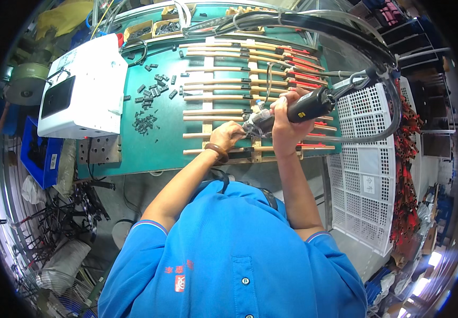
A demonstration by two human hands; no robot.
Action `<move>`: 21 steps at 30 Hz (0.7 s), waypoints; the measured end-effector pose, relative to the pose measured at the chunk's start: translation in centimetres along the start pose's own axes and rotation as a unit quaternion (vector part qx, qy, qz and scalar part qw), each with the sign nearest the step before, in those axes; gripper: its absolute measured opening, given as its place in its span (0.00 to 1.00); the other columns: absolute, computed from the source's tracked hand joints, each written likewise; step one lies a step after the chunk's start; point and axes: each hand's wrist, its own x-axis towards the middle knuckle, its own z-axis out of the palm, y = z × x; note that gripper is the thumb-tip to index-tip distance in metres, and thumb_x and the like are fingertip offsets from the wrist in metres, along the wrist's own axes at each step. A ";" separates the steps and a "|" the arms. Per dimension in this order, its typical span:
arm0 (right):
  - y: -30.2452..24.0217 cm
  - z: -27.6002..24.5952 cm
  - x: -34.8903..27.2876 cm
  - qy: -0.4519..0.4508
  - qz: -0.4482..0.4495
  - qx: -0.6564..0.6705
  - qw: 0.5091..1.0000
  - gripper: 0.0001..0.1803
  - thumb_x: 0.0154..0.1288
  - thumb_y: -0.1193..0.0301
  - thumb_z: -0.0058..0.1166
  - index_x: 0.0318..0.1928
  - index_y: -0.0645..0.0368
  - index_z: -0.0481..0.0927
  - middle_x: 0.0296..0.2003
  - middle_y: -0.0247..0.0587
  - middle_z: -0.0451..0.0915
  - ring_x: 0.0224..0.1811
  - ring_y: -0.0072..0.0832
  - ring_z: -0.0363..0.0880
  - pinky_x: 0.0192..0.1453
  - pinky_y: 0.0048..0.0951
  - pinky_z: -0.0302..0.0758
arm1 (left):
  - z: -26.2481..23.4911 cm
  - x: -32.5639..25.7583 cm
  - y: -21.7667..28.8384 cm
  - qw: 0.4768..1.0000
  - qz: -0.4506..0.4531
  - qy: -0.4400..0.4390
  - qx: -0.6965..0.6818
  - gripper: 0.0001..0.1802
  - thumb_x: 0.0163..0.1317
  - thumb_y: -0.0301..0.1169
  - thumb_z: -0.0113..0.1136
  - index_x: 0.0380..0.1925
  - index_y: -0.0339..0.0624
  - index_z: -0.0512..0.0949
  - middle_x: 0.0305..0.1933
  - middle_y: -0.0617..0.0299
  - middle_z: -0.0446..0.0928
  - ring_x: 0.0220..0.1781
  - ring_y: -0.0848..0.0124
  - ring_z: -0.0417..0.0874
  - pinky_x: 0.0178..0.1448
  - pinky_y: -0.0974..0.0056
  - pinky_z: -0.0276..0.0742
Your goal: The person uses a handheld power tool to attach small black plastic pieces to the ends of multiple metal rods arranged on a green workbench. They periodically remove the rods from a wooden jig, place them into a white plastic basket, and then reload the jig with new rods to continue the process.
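Green bench [165,132]: cardboard trays [168,26] hold black clips.

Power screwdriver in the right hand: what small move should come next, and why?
Probably press the power screwdriver straight down. Its tip already sits at the wooden stick on the jig, which the left hand pinches steady, while the right hand grips the tool's body. More sticks lie beyond.

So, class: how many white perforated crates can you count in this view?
1. The white perforated crate stands at the person's right, beside the green workbench; others may be hidden past the picture's edge.
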 end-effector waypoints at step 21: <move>-2.1 -0.2 1.3 -0.043 -0.013 0.041 0.998 0.26 0.58 0.89 0.51 0.56 0.62 0.64 0.34 0.36 0.74 0.30 0.20 0.75 0.35 0.24 0.78 | -1.0 -0.1 1.1 0.998 0.043 -0.051 -0.020 0.10 0.54 0.27 0.68 0.37 0.41 0.81 0.35 0.55 0.82 0.35 0.62 0.85 0.38 0.63 0.79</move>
